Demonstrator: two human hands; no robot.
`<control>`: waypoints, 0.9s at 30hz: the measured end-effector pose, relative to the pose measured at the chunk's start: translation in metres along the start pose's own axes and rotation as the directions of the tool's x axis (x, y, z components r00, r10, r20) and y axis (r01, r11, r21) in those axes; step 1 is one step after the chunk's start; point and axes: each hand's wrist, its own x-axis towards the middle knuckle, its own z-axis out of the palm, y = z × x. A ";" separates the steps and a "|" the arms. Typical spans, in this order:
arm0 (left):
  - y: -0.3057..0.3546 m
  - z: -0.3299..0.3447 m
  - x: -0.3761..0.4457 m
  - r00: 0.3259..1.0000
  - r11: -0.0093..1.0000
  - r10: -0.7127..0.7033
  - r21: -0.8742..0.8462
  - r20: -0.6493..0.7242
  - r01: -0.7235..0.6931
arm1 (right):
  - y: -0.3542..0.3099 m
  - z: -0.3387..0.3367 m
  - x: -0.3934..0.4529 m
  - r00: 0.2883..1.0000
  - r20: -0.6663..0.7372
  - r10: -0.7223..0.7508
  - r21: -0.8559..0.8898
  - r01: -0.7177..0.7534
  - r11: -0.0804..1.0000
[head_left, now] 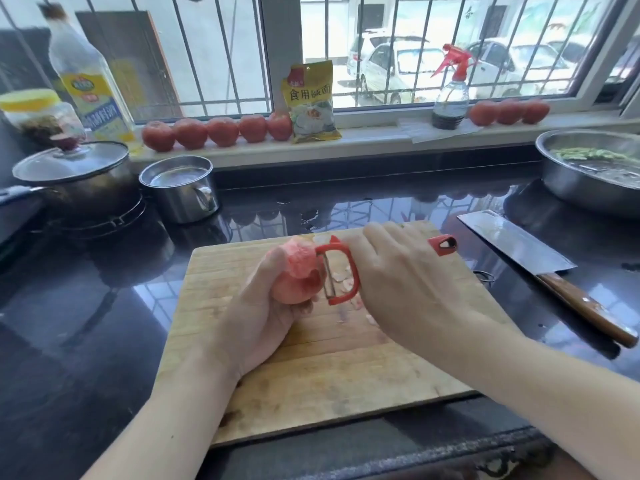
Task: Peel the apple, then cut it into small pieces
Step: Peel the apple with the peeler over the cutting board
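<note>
My left hand (258, 313) grips a pinkish-red apple (298, 271) above the wooden cutting board (311, 386). The apple's upper part looks pale where skin is off. My right hand (401, 282) holds a red Y-shaped peeler (341, 271), its blade lying against the apple's right side; the handle end (443, 244) sticks out past my fingers. Small peel scraps (349, 299) lie on the board under the peeler. A cleaver (540, 268) with a wooden handle lies on the counter right of the board.
A lidded pot (74, 174) sits on the stove at left, a steel mug (181, 192) beside it. A steel basin (595, 168) with greens stands at the far right. Tomatoes (218, 131), an oil bottle (88, 77), a yellow packet (313, 102) and a spray bottle (450, 91) line the windowsill.
</note>
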 end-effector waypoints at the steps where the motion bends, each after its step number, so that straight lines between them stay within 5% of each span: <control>1: 0.001 0.001 -0.001 1.000 1.000 0.021 0.017 0.008 -0.021 | -0.010 0.000 0.001 0.999 -0.035 -0.005 0.011 0.005 1.000; 9: 0.003 0.003 -0.003 0.993 0.999 0.035 0.026 -0.114 -0.033 | -0.026 0.010 0.008 0.993 -0.114 0.026 0.007 -0.025 1.000; 21: 0.001 0.001 -0.001 0.999 1.000 -0.014 0.016 -0.042 0.015 | 0.001 0.031 0.003 0.983 -0.182 -0.017 -0.006 0.016 1.000; 27: 0.001 -0.003 -0.005 0.999 0.999 -0.044 -0.032 -0.013 0.043 | 0.028 0.034 0.000 0.993 0.047 0.106 -0.147 -0.098 0.984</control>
